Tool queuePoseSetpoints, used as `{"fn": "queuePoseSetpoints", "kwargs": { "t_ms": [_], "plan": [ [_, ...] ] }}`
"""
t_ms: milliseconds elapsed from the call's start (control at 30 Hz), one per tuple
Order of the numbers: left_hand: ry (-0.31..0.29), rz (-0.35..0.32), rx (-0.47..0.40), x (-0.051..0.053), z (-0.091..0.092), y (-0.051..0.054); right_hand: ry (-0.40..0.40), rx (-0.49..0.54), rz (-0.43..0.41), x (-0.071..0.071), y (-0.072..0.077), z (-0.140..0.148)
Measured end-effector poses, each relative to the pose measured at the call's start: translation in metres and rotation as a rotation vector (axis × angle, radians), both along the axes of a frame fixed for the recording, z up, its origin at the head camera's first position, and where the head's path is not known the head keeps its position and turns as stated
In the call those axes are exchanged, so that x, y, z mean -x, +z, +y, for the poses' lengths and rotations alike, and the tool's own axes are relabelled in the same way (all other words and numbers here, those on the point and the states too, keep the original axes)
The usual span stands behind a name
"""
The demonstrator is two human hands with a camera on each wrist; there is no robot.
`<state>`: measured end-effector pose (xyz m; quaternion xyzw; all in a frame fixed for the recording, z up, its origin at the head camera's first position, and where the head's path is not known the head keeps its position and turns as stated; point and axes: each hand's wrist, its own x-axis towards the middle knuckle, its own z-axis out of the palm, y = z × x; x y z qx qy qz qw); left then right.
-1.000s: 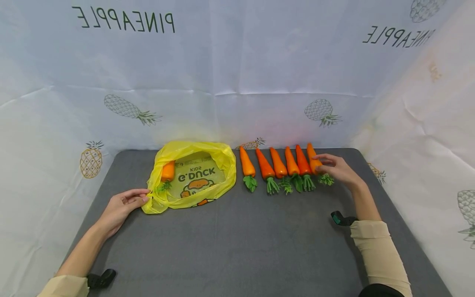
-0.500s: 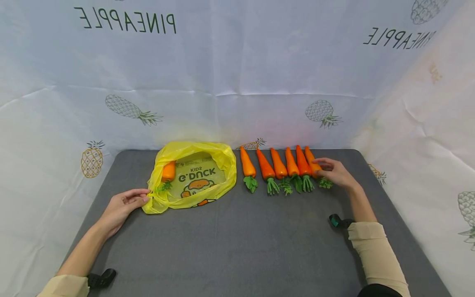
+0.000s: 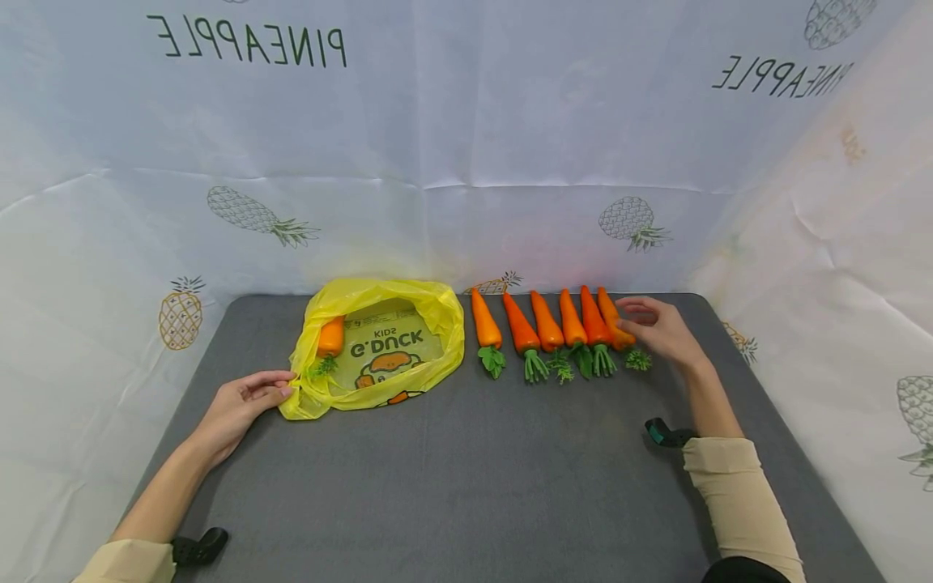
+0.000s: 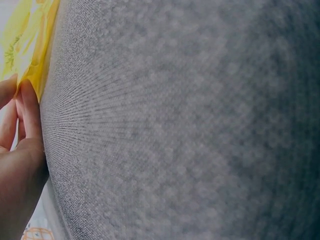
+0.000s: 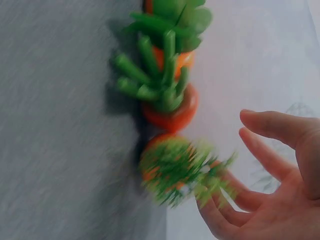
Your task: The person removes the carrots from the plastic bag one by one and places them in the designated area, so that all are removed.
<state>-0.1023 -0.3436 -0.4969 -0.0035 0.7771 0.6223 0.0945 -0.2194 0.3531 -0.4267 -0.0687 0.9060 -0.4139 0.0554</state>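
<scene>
At the table's left, my left hand (image 3: pixel 232 414) pinches the near left corner of a yellow plastic bag (image 3: pixel 446 320) between thumb and fingers. The bag lies flat with its mouth spread. An orange carrot (image 3: pixel 331 337) with leafy green top rests inside on the left, its far end hidden by the plastic. My right hand (image 3: pixel 662 330) hovers beside the rightmost carrot (image 3: pixel 609 312) of a row. In the right wrist view, thumb and fingers stand apart, some fingers behind that carrot's feathery leaves (image 5: pixel 175 170); contact is hard to tell.
Several more carrots lie side by side, from the leftmost carrot (image 3: pixel 486 320) near the bag to the red-orange carrot (image 3: pixel 595 320). They rest along the back edge of a grey table (image 3: pixel 466 478). A white pineapple-print cloth (image 3: pixel 466 121) hangs behind and beside it.
The rightmost carrot has shifted left against its neighbour, its tip turning left. My right hand moved left with it, then its fingers loosened from the carrot. The left hand and bag stayed still.
</scene>
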Motion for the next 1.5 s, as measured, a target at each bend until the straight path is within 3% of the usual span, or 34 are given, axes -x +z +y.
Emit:
{"fn": "queuePoseSetpoints", "kwargs": {
  "t_ms": [233,500,833,1500],
  "plan": [
    [0.005,-0.001,-0.002,0.0,0.001,-0.001,0.021,0.004,0.053,-0.002,0.017,-0.024],
    [0.013,-0.002,0.013,0.0,0.001,0.0,0.105,0.054,0.076,-0.002,0.03,-0.067],
    [0.016,-0.006,0.018,0.0,0.001,0.001,0.231,0.174,0.156,0.003,0.027,-0.129],
    [0.012,-0.011,0.017,0.0,0.001,0.001,0.416,0.286,0.131,0.014,0.03,-0.239]
  ]
}}
